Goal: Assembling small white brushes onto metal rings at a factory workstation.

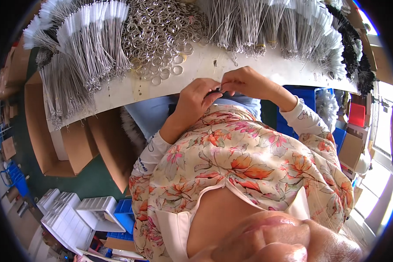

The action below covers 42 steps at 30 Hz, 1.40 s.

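White tabletop (pixel 192 70) strip separates hands (pixel 196 97) (pixel 251 83) at its edge from rings (pixel 159 37).

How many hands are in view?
2: the left hand and the right hand, meeting fingers to fingers at the near edge of the table. No others seen; the fingers hide whatever may be between them.

On the table (pixel 196 70), a heap of rings (pixel 161 37) lies at top centre, between wire brushes (pixel 91 48) at upper left and more brushes (pixel 266 26) at upper right. Cardboard boxes (pixel 35 118) stand below its edge at left.
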Each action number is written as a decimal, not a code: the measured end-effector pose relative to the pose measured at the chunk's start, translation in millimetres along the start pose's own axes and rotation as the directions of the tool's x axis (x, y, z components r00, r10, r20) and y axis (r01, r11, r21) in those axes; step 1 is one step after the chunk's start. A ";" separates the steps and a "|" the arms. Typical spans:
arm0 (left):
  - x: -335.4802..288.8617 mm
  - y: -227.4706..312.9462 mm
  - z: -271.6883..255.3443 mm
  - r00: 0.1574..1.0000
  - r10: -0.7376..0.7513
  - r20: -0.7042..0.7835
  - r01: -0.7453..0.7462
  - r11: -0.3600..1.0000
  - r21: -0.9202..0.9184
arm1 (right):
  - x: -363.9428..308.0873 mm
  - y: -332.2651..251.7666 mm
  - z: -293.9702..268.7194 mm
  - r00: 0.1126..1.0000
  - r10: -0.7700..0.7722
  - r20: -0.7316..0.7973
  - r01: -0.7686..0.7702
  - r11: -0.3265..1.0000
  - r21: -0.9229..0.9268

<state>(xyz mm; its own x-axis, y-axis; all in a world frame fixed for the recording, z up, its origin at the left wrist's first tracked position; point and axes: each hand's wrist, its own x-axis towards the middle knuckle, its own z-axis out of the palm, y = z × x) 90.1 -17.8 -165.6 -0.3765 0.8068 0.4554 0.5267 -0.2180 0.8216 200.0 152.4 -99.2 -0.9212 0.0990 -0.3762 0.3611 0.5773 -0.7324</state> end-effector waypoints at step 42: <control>80.3 26.5 -31.6 0.960 -0.124 -0.250 0.147 0.986 0.076 | 28.2 -37.1 -10.3 0.882 -0.150 -0.448 0.422 0.673 0.607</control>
<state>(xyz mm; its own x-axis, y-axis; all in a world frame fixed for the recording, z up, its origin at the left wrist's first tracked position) 49.7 23.9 -96.5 -0.6171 0.6645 0.4215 0.5220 -0.0551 0.8511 159.2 142.1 -76.8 -0.9309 0.3639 0.0320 -0.0582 -0.0612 -0.9964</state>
